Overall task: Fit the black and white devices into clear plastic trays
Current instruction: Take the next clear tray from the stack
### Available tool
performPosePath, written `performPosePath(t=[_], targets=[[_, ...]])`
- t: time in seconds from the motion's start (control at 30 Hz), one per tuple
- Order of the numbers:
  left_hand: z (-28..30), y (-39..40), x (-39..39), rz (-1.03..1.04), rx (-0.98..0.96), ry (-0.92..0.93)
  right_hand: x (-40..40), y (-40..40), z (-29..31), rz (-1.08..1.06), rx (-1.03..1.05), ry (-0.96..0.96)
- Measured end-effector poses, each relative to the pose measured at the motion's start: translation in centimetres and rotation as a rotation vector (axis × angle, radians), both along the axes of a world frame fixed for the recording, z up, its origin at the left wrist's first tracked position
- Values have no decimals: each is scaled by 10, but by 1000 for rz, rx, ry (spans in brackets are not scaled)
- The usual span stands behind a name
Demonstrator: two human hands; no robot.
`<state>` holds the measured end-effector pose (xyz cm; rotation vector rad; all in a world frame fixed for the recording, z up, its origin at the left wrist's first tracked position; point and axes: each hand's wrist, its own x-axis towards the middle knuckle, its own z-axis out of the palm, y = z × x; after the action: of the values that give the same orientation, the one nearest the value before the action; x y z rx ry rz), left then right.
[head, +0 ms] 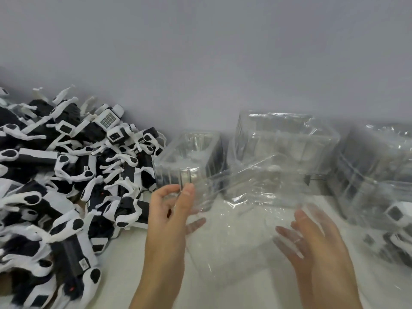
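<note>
A big heap of black and white devices [66, 175] covers the left of the white table. In the middle a clear plastic tray [240, 208] hangs blurred above the table. My left hand [171, 210] pinches its left edge between thumb and fingers. My right hand [312, 237] is at the tray's right side with fingers spread and fairly straight, seen partly through the plastic; whether it touches the tray is unclear.
A stack of clear trays [189, 157] stands behind my left hand, with taller stacks at the back [285, 139] and right [374, 161]. Some devices in trays [399, 215] lie at the right edge. A grey wall closes the back.
</note>
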<state>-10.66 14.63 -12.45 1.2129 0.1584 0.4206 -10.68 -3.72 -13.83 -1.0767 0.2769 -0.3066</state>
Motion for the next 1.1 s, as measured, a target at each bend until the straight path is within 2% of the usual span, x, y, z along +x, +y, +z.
performPosePath(t=[0.1, 0.23, 0.57, 0.73, 0.87, 0.93, 1.0, 1.1], targets=[[-5, 3, 0, -32, 55, -56, -3, 0, -6, -40, 13, 29], [-13, -2, -5, -102, 328, -51, -1, 0, -10, -13, -25, 77], [-13, -2, 0, 60, 503, 92, 10, -22, -21, 94, -440, 159], [-9, 2, -4, 311, 784, 12, 10, -23, -23, 71, -582, 211], [-5, 13, -4, 588, 996, -121, 12, -31, -15, 41, -555, 303], [-6, 20, -4, 796, 1049, -53, 12, -34, -11, 58, -533, 343], [-9, 30, -2, 914, 1001, 130, 13, -37, -9, 67, -535, 371], [-12, 42, 0, 778, 854, 375, 12, -39, -8, 71, -589, 368]])
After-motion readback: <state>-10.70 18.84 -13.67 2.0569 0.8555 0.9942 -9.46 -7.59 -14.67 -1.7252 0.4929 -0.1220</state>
